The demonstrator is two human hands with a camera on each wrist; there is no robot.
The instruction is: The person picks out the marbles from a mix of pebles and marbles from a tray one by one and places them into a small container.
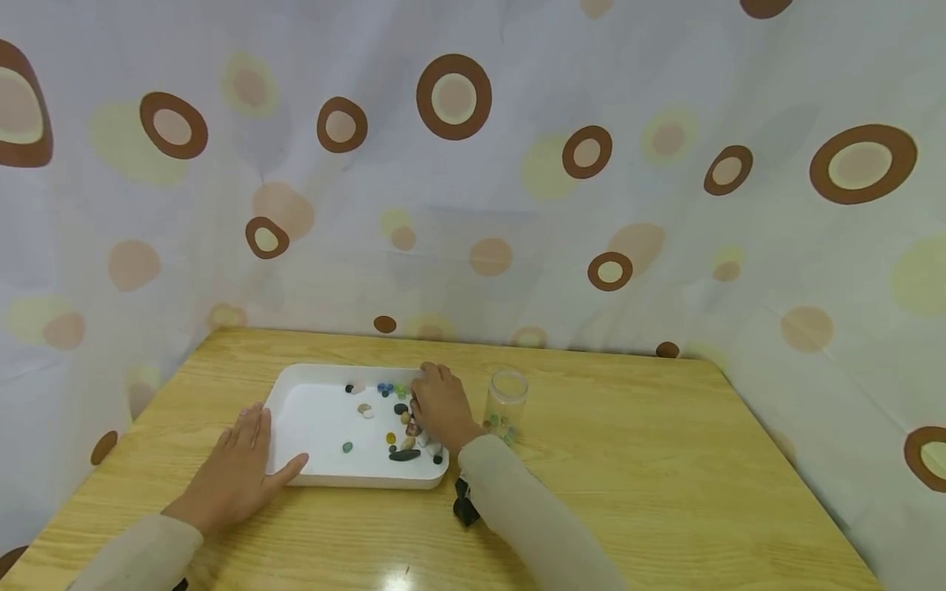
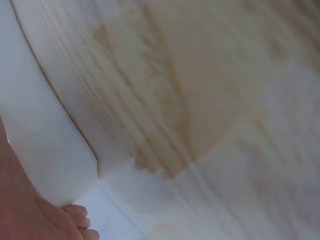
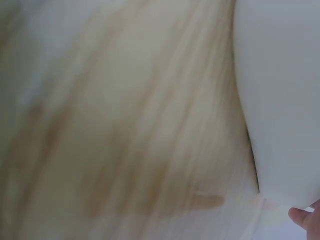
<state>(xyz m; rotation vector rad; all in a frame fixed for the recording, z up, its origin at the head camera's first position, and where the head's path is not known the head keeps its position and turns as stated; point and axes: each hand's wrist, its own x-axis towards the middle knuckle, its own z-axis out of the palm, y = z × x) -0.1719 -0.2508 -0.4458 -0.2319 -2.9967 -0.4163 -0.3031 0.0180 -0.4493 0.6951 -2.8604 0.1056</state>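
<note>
A white rectangular tray (image 1: pixel 318 478) lies on the wooden table with pebbles and coloured glass pieces inside, most of them towards its right end. My left hand (image 1: pixel 236 472) rests against the tray's left side, fingers straight and thumb spread along the near edge. My right hand (image 1: pixel 442 406) reaches over the tray's right end, among the pebbles (image 1: pixel 412 429). Its fingertips are partly hidden, so whether they pinch anything does not show. Just right of that hand stands a clear jar (image 1: pixel 507 394) with several small coloured pieces at the bottom. Both wrist views show mainly the tray's outer wall and blurred table.
The wooden table (image 1: pixel 665 476) extends to the right of the jar. A pale curtain (image 1: pixel 510 205) with brown ring patterns hangs behind the table and along its sides. A small black object (image 1: pixel 465 502) shows beside the right sleeve.
</note>
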